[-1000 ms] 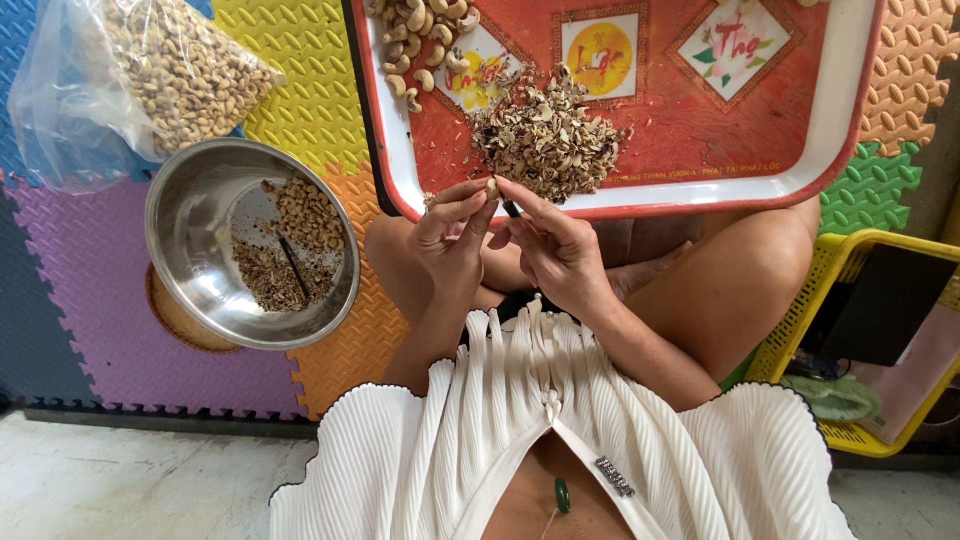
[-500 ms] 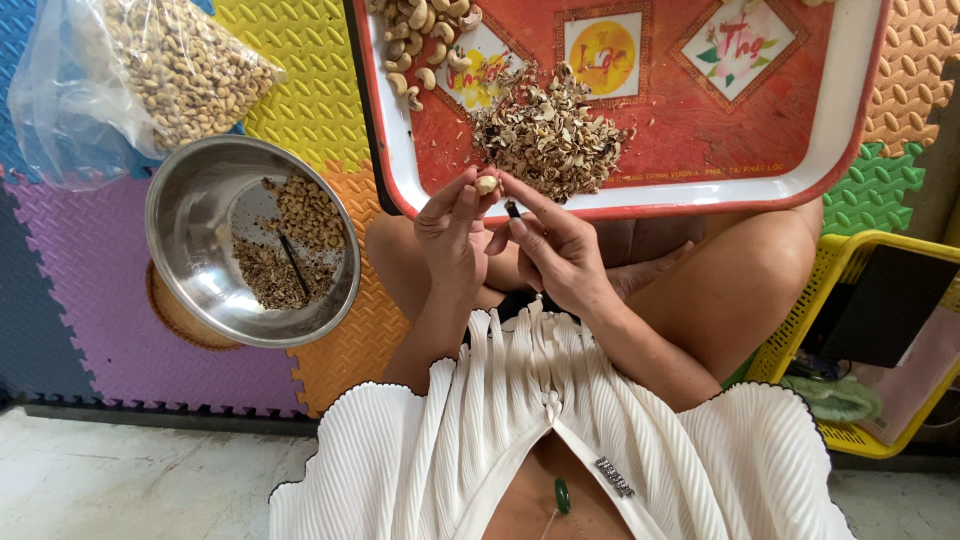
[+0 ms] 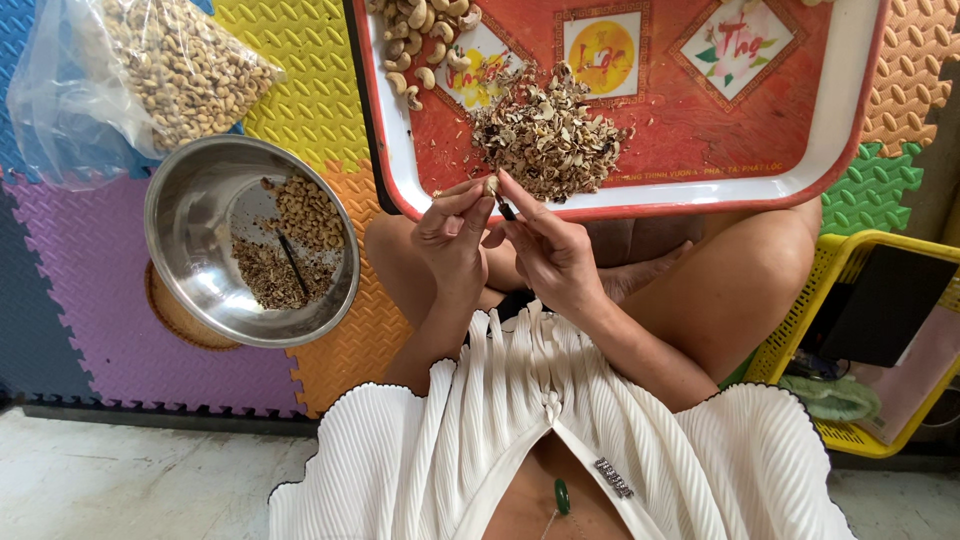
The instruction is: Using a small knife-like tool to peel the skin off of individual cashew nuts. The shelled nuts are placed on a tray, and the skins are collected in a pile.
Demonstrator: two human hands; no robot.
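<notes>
Head view: your left hand [image 3: 452,235] pinches a cashew nut [image 3: 491,185] between fingertips, just above the near rim of the red tray [image 3: 700,195]. Your right hand [image 3: 552,250] grips a small dark blade [image 3: 506,209] against it. Shell heap [image 3: 548,135] on tray; whole nuts [image 3: 425,40] at its corner; steel bowl [image 3: 190,210] and clear plastic bag [image 3: 130,70] left, on foam mat [image 3: 300,70]

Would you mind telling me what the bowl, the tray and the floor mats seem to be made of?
Bowl: likely stainless steel, polished, with mirror-like reflections. Tray: red printed face, white rim, glossy; enamelled metal or plastic, hard to tell. Mats: probably soft foam, matte, with embossed pattern and interlocking jigsaw edges.
</notes>
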